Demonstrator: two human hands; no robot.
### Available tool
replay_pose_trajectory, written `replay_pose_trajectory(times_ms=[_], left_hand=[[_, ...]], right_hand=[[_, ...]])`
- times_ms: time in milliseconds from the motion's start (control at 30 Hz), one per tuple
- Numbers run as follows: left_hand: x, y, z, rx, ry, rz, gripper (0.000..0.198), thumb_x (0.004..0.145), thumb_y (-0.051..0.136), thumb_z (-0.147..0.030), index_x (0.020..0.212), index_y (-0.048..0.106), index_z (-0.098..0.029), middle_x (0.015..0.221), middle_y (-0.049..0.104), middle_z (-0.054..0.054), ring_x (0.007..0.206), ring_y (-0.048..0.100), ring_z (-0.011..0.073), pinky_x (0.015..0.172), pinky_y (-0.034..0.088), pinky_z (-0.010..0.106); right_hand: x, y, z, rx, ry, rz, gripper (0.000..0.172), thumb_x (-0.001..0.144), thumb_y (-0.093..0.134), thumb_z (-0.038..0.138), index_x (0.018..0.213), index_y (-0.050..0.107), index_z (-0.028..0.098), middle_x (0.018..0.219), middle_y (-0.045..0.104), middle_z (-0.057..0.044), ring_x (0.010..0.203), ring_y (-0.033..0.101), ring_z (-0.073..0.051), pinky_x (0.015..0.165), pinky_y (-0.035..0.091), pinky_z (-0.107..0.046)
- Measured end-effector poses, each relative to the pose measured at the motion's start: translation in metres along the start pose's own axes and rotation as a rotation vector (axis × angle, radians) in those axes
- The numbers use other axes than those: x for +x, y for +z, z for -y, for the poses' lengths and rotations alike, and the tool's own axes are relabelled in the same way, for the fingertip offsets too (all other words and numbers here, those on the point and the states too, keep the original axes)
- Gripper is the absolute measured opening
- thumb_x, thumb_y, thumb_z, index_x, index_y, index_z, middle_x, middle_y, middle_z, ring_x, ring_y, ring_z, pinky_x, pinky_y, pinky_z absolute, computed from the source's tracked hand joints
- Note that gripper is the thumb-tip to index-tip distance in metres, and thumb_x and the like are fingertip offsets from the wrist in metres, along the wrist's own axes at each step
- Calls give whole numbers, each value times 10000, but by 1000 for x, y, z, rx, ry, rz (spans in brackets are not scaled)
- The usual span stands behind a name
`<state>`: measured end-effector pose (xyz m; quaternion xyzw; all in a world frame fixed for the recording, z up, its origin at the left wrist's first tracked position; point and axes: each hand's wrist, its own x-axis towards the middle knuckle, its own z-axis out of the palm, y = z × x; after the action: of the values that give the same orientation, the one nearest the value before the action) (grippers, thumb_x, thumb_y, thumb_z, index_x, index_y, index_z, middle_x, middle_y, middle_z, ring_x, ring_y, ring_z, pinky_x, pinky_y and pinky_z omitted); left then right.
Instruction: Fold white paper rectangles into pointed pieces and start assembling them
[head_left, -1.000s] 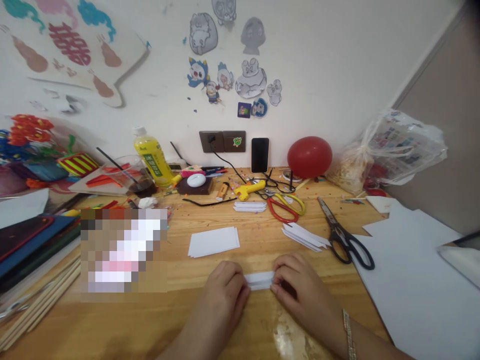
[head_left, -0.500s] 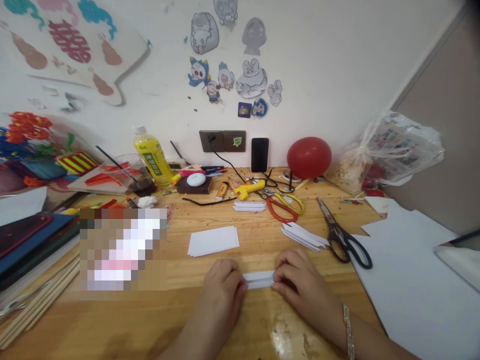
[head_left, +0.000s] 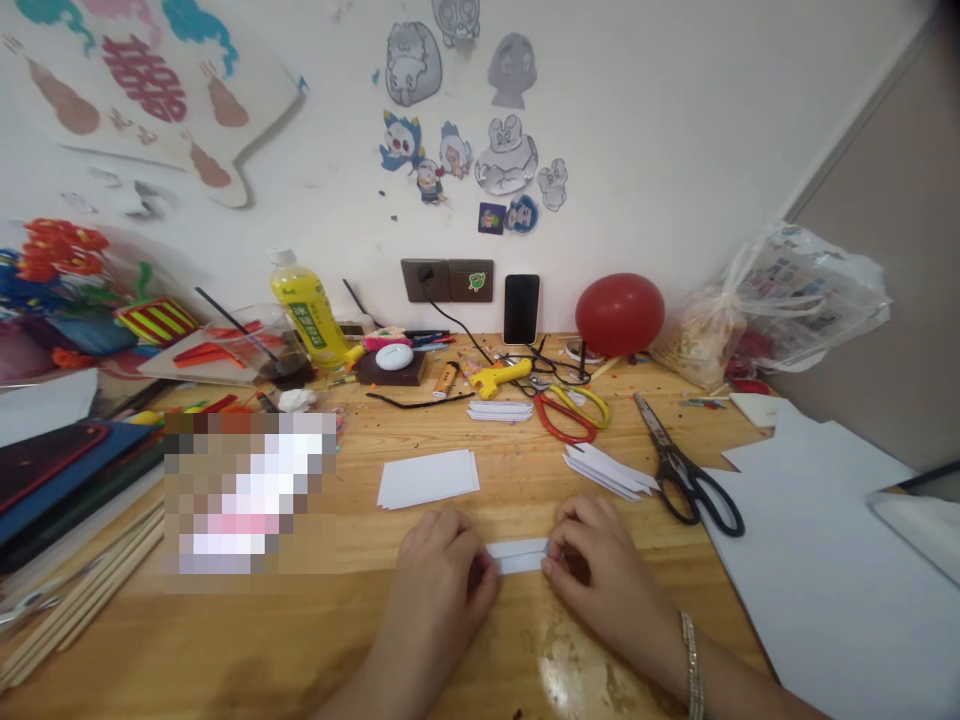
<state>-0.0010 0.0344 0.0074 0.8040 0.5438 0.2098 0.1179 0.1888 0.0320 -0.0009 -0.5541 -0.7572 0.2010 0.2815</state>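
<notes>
Nearest the camera, both hands are working at one folded paper strip [head_left: 519, 555], which is lying flat on the wooden desk [head_left: 300, 640].

The left hand [head_left: 442, 570] is covering the strip's left end, fingers curled and tips pressing down on it. The right hand [head_left: 600, 575], with a bracelet [head_left: 690, 660] at the wrist, is bearing on the strip's right end with bent fingers. Whether either thumb is tucked under the paper cannot be told.

Judgement: a crease is being pressed. For a clean result, the long edges should be lying flush before pressure is applied, and the fingertips should be travelling evenly along the fold rather than bearing on one spot.

The strip is appearing white, narrow and long, with a lengthwise fold line showing between the hands. Only its middle is exposed.

- Just beyond the strip, to the left: a stack of white paper rectangles [head_left: 427, 478].
- Beyond and right of the strip: a pile of folded white pieces [head_left: 609, 470], with black scissors [head_left: 686, 470] beside it.
- Right of the strip: a large white sheet [head_left: 817, 560].
- Far beyond the strip: red-and-yellow scissors [head_left: 570, 412], then a red balloon [head_left: 619, 314] against the wall.
</notes>
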Motion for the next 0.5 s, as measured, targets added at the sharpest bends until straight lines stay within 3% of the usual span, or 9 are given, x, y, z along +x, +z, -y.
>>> replay_pose_trajectory(times_ms=[167,300,500], left_hand=[[0,0,-1,39,2,2,131,745,571,-89,638,586,-162,745,578,53,752,529,233,667,438,355],[0,3,5,52,7,-3,127,745,614,-114,630,593,-164,734,577,46,755,529,233,671,442,355],[1,2,8,70,31,-14,149,727,651,-114,604,584,-165,705,573,35,739,531,230,659,449,356]], right_hand=[[-1,1,-2,28,-24,-14,162,708,602,40,761,543,181,846,552,-38,853,474,-225,760,399,-371],[-3,2,-3,36,-139,23,306,748,543,13,963,598,224,993,543,-54,939,467,-231,817,403,-391],[-5,5,-6,-23,-257,4,317,793,496,21,932,680,238,1013,545,-82,940,477,-240,797,423,-407]])
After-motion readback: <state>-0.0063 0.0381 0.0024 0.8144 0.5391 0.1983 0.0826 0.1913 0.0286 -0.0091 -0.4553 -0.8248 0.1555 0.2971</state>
